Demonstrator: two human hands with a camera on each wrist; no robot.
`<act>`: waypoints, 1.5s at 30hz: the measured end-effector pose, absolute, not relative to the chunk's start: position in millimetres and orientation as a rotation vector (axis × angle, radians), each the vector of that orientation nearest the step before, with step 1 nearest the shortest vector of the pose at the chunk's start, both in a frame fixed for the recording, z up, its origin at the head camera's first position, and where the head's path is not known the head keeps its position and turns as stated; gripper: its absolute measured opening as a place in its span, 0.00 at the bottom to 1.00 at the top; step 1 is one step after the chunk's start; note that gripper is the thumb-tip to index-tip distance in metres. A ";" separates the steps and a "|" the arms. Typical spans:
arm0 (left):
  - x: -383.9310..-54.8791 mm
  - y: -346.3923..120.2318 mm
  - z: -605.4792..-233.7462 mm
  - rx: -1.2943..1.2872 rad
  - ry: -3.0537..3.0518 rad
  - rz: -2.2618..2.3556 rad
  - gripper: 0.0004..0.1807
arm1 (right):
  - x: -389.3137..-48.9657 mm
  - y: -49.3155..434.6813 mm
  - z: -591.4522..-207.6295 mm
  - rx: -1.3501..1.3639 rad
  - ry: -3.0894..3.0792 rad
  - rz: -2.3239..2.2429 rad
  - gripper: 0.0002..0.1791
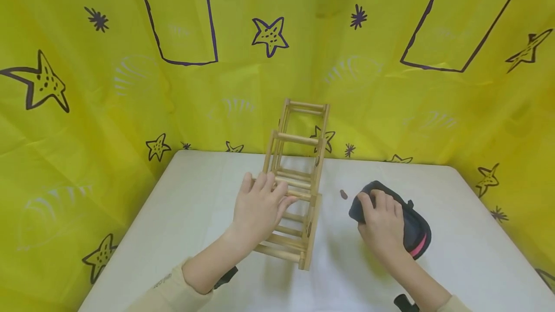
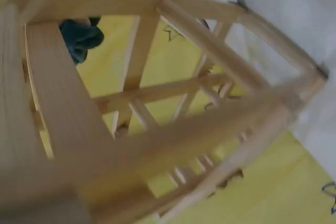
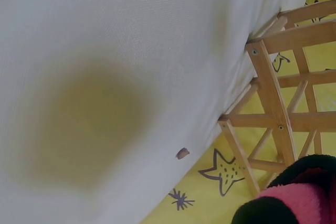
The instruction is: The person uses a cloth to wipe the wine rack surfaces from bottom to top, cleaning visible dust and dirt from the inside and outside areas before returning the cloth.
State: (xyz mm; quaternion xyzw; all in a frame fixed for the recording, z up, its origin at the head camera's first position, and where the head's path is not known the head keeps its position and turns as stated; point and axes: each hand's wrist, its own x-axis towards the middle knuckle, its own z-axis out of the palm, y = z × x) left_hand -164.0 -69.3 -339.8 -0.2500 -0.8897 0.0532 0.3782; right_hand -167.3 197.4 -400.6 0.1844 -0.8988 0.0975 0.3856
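A light wooden slatted rack slants across the middle of the table in the head view. My left hand grips it at a middle rung, fingers over the bar and thumb beside it. Close up, its bars fill the left wrist view. To the right, my right hand holds a dark slipper with a pink lining, fingers bent over its upper. Part of the slipper shows at the lower right of the right wrist view, overlapping the rack there.
A small brown piece lies on the white table between the rack and the slipper. Behind and at both sides hangs a yellow curtain with drawn stars, close to the table's far edge.
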 end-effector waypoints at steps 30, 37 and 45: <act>-175.0 -81.5 -319.8 -0.989 -2.296 0.233 0.13 | -169.8 205.1 -396.2 0.414 -2.299 0.246 0.31; -165.0 -60.5 -323.0 -0.842 -2.299 0.256 0.13 | -171.2 205.4 -396.4 0.406 -2.279 0.247 0.30; -156.6 -32.6 -323.5 -0.681 -2.351 0.307 0.15 | -172.9 206.0 -395.7 0.403 -2.264 0.238 0.30</act>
